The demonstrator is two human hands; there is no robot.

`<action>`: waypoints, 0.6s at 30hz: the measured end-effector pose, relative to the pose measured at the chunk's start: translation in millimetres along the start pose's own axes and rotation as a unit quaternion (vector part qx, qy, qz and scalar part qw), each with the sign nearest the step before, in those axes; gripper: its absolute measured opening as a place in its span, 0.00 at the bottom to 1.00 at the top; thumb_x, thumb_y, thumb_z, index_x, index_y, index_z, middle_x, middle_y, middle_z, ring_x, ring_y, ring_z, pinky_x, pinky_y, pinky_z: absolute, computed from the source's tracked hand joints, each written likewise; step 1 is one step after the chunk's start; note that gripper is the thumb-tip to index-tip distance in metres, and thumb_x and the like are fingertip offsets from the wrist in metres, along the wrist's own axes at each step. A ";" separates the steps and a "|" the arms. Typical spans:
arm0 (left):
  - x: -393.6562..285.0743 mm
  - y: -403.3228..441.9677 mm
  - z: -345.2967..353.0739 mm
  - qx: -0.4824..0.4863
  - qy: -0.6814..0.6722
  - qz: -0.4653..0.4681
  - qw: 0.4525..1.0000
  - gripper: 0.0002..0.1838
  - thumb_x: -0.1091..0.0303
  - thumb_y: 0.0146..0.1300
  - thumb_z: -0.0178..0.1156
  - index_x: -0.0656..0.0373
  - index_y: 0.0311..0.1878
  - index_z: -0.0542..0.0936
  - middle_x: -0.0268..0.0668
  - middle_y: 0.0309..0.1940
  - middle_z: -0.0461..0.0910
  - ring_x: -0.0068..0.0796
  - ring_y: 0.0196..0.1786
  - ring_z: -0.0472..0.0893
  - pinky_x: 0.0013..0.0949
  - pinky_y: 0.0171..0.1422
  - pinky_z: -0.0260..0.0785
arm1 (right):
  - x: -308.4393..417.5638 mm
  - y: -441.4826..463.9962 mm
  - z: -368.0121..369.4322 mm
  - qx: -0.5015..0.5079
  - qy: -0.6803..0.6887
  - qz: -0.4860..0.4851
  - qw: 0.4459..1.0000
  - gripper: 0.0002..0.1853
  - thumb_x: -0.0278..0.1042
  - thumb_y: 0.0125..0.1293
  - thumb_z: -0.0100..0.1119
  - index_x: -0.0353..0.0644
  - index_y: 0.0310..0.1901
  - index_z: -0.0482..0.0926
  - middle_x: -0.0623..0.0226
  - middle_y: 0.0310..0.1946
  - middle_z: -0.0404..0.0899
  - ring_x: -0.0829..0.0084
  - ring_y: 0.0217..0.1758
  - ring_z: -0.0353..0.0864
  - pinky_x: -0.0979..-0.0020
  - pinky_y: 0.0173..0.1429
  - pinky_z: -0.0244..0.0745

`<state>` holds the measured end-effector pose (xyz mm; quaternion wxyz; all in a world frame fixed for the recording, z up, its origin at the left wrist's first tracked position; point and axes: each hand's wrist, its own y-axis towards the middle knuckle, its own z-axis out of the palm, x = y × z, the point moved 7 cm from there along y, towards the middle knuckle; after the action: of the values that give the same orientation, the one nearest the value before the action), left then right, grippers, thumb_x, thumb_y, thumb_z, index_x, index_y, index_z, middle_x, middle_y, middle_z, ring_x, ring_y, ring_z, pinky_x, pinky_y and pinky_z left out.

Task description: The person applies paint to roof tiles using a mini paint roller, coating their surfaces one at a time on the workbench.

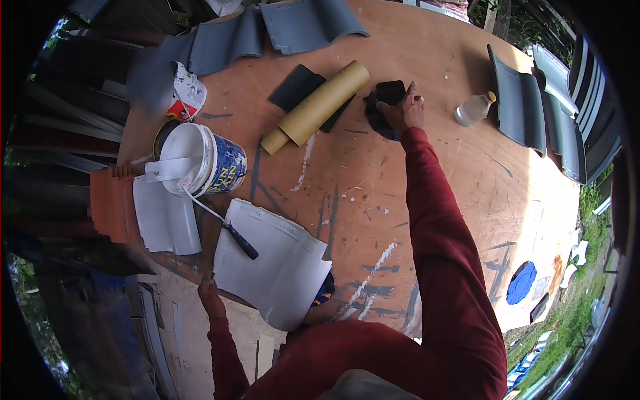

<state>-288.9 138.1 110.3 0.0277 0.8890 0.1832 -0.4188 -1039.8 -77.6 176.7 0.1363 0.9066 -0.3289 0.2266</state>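
My right hand (405, 112) reaches far across the table, its thumb and fingers around a black curved piece (381, 123) whose exact kind I cannot make out. My left hand (212, 299) is low at the table's near edge, by the corner of a white-coated roof tile (270, 267). Its fingertips look curled at that corner, but whether they grip the tile is unclear. Across the tile lies the black handle of a paint roller (241, 241), its rod running up to a white paint bucket (230, 167).
A yellow-brown tube (327, 100) rests on a black sheet (297, 87). Grey roof tiles (313, 27) line the far edge and more grey tiles (520, 107) stand right. There is a clear bottle (473, 110), a blue lid (521, 283), a smaller paint can (189, 93) and an orange tile (110, 207).
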 end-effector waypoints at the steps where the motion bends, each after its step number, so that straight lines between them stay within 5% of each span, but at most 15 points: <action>1: 18.9 7.0 -5.5 0.003 -0.002 -0.001 1.000 0.27 0.52 0.72 0.58 0.64 0.64 0.73 0.43 0.55 0.75 0.36 0.57 0.75 0.41 0.65 0.66 | 5.0 -28.3 -14.2 -0.074 0.025 -0.060 0.995 0.56 0.50 0.52 0.73 0.28 0.75 0.53 0.36 0.61 0.72 0.42 0.64 0.73 0.55 0.68 0.70; 3: 75.8 7.6 -3.6 0.044 -0.133 -0.214 0.967 0.35 0.42 0.73 0.52 0.62 0.71 0.70 0.44 0.63 0.71 0.40 0.63 0.73 0.43 0.71 0.60 | 13.5 -111.5 -34.8 -0.211 0.037 -0.194 0.957 0.40 0.45 0.63 0.68 0.29 0.70 0.63 0.42 0.54 0.76 0.45 0.59 0.74 0.52 0.64 0.70; 4: 72.1 6.2 0.7 0.048 -0.137 -0.216 0.966 0.35 0.42 0.73 0.52 0.62 0.71 0.70 0.44 0.63 0.71 0.40 0.63 0.73 0.43 0.71 0.60 | 1.3 -153.2 -22.7 -0.076 0.132 -0.132 0.979 0.37 0.46 0.65 0.67 0.30 0.68 0.66 0.45 0.49 0.79 0.48 0.54 0.78 0.55 0.59 0.74; 6: 61.4 3.4 10.8 0.046 -0.248 -0.280 0.926 0.40 0.37 0.73 0.50 0.59 0.75 0.65 0.44 0.69 0.69 0.40 0.68 0.70 0.43 0.72 0.60 | -5.2 -245.5 -3.7 0.141 0.312 -0.016 0.939 0.29 0.51 0.69 0.64 0.28 0.56 0.78 0.47 0.41 0.84 0.57 0.42 0.85 0.61 0.49 0.78; 8: 81.5 13.1 18.2 0.056 -0.274 -0.286 0.916 0.41 0.36 0.72 0.49 0.59 0.76 0.64 0.43 0.70 0.68 0.39 0.69 0.69 0.44 0.73 0.59 | -13.2 -316.2 13.4 0.201 0.371 0.000 0.907 0.27 0.51 0.73 0.61 0.27 0.52 0.80 0.45 0.42 0.85 0.58 0.46 0.86 0.63 0.52 0.79; 10: 87.0 22.4 16.0 0.079 -0.299 -0.285 0.907 0.42 0.34 0.72 0.48 0.58 0.76 0.64 0.42 0.72 0.67 0.38 0.70 0.69 0.44 0.74 0.58 | -18.2 -342.1 -4.0 0.173 0.382 0.031 0.907 0.22 0.45 0.72 0.62 0.30 0.52 0.80 0.45 0.42 0.84 0.56 0.45 0.87 0.62 0.53 0.79; 13: 101.5 23.5 8.4 0.083 -0.250 -0.274 0.925 0.43 0.32 0.71 0.47 0.56 0.76 0.64 0.38 0.73 0.66 0.38 0.73 0.66 0.46 0.76 0.54 | -69.3 -348.7 -65.9 -0.009 0.210 -0.024 0.977 0.15 0.29 0.68 0.61 0.36 0.54 0.80 0.49 0.47 0.83 0.50 0.48 0.83 0.56 0.55 0.78; 16: 121.1 18.8 -3.5 0.108 -0.237 -0.266 0.928 0.43 0.31 0.70 0.48 0.56 0.76 0.64 0.38 0.74 0.66 0.36 0.74 0.65 0.47 0.76 0.53 | -182.3 -354.0 -141.7 -0.150 0.101 0.040 0.983 0.17 0.29 0.66 0.61 0.37 0.55 0.80 0.49 0.50 0.82 0.47 0.55 0.80 0.55 0.61 0.74; 18: 136.3 19.9 -13.3 0.042 -0.242 -0.273 0.930 0.37 0.35 0.71 0.50 0.54 0.71 0.69 0.38 0.65 0.71 0.35 0.65 0.70 0.47 0.70 0.59 | -255.2 -378.6 -195.9 -0.212 -0.014 0.095 0.973 0.19 0.31 0.65 0.60 0.36 0.57 0.80 0.46 0.51 0.81 0.45 0.56 0.79 0.55 0.62 0.73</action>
<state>-192.8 163.5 13.9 -0.0814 0.6769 0.3890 -0.6195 -1027.3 419.0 180.3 0.2985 0.8248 -0.4557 0.1513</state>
